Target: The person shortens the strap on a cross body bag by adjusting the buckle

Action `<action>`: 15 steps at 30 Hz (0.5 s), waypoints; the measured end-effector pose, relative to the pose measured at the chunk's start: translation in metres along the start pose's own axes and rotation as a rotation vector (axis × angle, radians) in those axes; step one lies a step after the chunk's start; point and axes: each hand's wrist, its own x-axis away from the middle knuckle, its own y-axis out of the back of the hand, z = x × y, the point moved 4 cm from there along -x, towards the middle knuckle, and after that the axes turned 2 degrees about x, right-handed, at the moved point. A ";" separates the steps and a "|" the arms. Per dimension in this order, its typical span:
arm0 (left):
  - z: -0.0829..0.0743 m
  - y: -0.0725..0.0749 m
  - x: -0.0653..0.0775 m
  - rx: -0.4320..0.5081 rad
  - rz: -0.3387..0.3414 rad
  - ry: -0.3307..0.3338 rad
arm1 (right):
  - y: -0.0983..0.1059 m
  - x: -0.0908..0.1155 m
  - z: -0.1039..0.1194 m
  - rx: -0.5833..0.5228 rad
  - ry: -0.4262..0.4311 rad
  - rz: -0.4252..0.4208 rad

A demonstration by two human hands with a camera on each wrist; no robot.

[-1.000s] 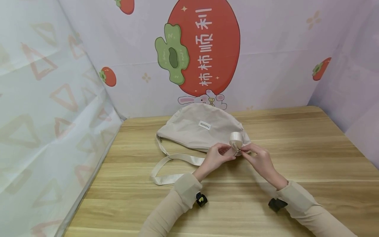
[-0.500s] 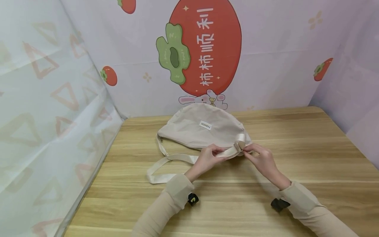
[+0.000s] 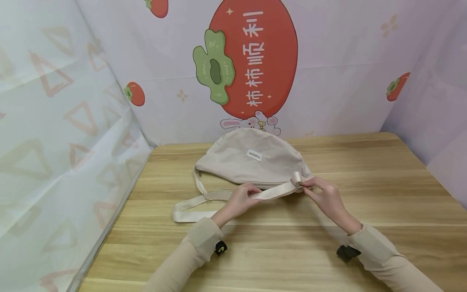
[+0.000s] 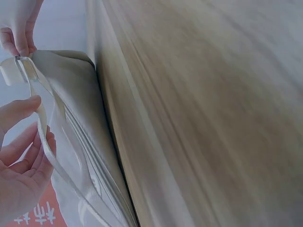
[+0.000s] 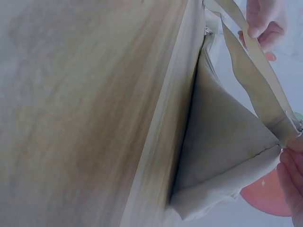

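A beige fabric bag (image 3: pixel 251 166) with a white label lies on the wooden table, its zipper edge toward me. My left hand (image 3: pixel 238 202) pinches the bag's cream strap (image 3: pixel 275 191) between thumb and fingers, in front of the bag. At the bag's right corner my right hand (image 3: pixel 326 198) pinches the strap's metal buckle (image 4: pixel 21 61), where a small loop of strap (image 3: pixel 296 177) stands up. In the left wrist view the strap runs from the buckle down through the left hand (image 4: pixel 23 156). The right wrist view shows the right hand (image 5: pixel 293 165) only partly, at the frame's edge.
More strap (image 3: pixel 182 211) lies looped on the wooden table (image 3: pixel 365 182) left of the left hand. Behind the table hangs a backdrop (image 3: pixel 339 81) printed with persimmons. A pale cloth (image 3: pixel 65 142) closes off the left side.
My left hand has moved left and slightly toward me, drawing strap away from the buckle. The upright loop there has shrunk. My right hand has stayed nearly in place at the buckle.
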 end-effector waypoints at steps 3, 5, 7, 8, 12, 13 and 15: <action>0.003 0.005 0.005 -0.012 0.012 0.004 | 0.001 0.000 -0.001 0.003 0.011 0.003; 0.005 0.008 0.008 -0.018 0.015 0.002 | 0.002 0.001 -0.002 0.005 0.017 0.004; 0.007 0.011 0.012 -0.026 0.015 0.000 | 0.003 0.002 -0.003 0.002 0.018 0.005; 0.009 0.012 0.013 -0.030 0.014 -0.006 | 0.003 0.002 -0.004 -0.002 0.016 0.006; 0.016 0.017 0.021 -0.070 0.002 0.001 | 0.005 0.003 -0.009 -0.025 -0.008 0.018; 0.017 0.018 0.022 -0.080 0.001 0.004 | 0.005 0.004 -0.010 -0.028 -0.011 0.021; 0.019 0.020 0.025 -0.091 0.000 0.013 | 0.006 0.004 -0.011 -0.026 -0.006 0.025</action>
